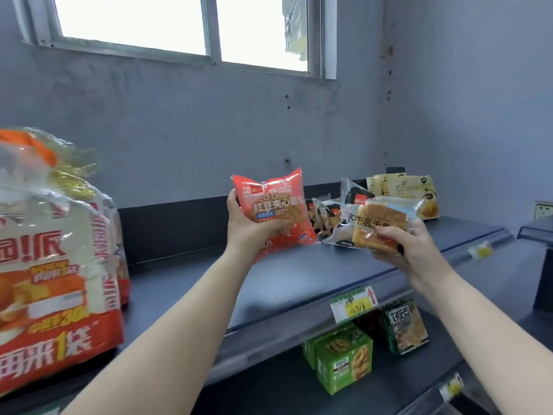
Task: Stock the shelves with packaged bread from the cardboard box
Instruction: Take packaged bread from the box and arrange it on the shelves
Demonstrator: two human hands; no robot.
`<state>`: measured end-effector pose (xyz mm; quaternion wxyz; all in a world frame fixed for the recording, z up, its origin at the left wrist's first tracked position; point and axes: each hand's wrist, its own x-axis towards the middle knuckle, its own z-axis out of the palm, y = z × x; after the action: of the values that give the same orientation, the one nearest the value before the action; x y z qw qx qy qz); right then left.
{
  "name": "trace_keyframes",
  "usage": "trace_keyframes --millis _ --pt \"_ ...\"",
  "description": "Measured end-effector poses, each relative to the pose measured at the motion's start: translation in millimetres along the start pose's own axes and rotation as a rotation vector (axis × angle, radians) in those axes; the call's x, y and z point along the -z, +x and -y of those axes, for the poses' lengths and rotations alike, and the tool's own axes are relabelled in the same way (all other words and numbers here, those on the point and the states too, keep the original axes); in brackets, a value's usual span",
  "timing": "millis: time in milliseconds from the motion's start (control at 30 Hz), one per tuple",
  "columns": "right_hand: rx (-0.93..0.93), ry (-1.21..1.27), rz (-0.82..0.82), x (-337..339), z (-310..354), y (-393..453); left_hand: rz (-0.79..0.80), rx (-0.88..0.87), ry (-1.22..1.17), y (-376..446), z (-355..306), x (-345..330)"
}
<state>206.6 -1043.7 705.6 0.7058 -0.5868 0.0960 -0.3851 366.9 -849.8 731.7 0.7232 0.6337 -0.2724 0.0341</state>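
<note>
Left hand grips a red pack from below, fingers curled round its lower edge, pack upright above the top shelf, back half, mid-span. Right hand pinches a clear pack holding a square bun, thumb on top, pack tilted, just right of the red one and about level with it. Can't tell whether the two packs touch.

No cardboard box in view.

Around them:
- Big loaf bags, orange and white, stand at the shelf's left end, well apart from the hands.
- Small dark-label packs are bunched against the back rail right behind the two held packs; these crowd that stretch of shelf.
- Beige croissant packs stand at the far right rear.
- Bare shelf surface lies between the loaf bags and the left arm.
- Price tag clipped on the front lip under the right forearm; another tag further right.
- Lower shelf: green cartons and a dark green box, partly hidden by the top shelf's lip.
- Window above, grey wall behind.
</note>
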Motion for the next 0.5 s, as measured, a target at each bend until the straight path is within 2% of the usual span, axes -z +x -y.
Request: trace_keyframes --millis 267,367,500 --pt "-0.044 -0.003 0.076 18.2 -30.0 84.8 0.067 0.132 0.133 57.7 39.1 -26.1" --pt "-0.046 -0.017 0.148 25.3 -33.8 108.5 0.11 0.17 0.217 72.0 51.7 -33.2" --pt "-0.075 -0.05 0.264 40.8 -35.6 138.1 0.083 0.232 0.288 82.4 61.7 -40.8"
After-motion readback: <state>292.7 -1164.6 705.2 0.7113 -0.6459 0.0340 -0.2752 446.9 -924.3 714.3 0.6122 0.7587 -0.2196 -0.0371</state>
